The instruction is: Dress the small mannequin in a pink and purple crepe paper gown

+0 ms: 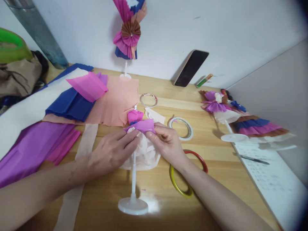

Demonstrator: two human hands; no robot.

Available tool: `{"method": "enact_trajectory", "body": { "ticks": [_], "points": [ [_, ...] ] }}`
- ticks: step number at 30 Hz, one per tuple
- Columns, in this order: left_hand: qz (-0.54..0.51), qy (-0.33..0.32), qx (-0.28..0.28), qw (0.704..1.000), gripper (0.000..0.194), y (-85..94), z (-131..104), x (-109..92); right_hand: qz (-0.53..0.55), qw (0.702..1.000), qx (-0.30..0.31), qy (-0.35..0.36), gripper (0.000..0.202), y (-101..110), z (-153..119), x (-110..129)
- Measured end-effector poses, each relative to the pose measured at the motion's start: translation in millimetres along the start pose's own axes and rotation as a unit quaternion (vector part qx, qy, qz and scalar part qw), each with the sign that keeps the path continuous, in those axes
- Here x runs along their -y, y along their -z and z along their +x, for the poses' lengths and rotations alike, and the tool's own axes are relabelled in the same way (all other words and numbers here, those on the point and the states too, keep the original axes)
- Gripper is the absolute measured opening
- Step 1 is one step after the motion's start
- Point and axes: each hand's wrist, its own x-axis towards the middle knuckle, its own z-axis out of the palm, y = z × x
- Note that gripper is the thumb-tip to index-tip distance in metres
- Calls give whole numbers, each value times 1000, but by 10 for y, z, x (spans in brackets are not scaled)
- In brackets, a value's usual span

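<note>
A small paper figure lies on its back on the wooden table, with a white paper skirt [150,155], a bright pink piece [135,116] at its top and a white stand [133,183] pointing toward me. Across its middle runs a purple paper strip [144,125]. My left hand [117,147] is closed over the left side of the figure, its fingers pressed on the strip's left part and the white paper. On the right, my right hand [168,141] pinches the strip's right end between thumb and fingers. The left fingertips are partly hidden.
Crepe paper sheets [120,102] spread over the left side. Tape rings [189,128] and a red-yellow ring [173,179] lie right of the figure. Behind stand a finished figure [131,35] and a phone [192,67]. Another figure [225,115] and a notebook [271,179] are at right.
</note>
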Motion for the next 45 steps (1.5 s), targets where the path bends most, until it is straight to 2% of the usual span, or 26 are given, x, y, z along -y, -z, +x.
{"method": "enact_trajectory", "body": {
  "ticks": [6,10,19,23,30,33,36,41,45],
  "points": [
    [12,0,-3,1000,19,-25,-16,2,14,999,-27,-34,18,-35,-30,-13],
    [43,-4,16,999,20,-15,-13,-14,37,996,-44,-73,19,-57,-24,-19],
    [70,-17,51,996,30,11,-5,-7,17,995,-57,-76,22,-56,-3,-27],
    [75,-39,84,993,30,34,1,16,52,993,-54,-92,20,-54,-11,-31],
    [53,-19,104,993,28,35,-27,14,45,994,-43,-89,20,-46,1,-37],
    [-15,12,85,996,27,-7,-55,29,8,999,-19,-41,14,-25,1,-3],
    [-81,48,38,995,25,-55,-77,41,-36,999,6,0,13,-5,-4,29],
    [-160,93,-35,982,25,-51,-61,17,-38,999,13,3,16,-9,-5,31],
    [-186,115,-33,975,26,-12,-29,6,-37,998,38,43,11,-18,4,52]
  ]
}}
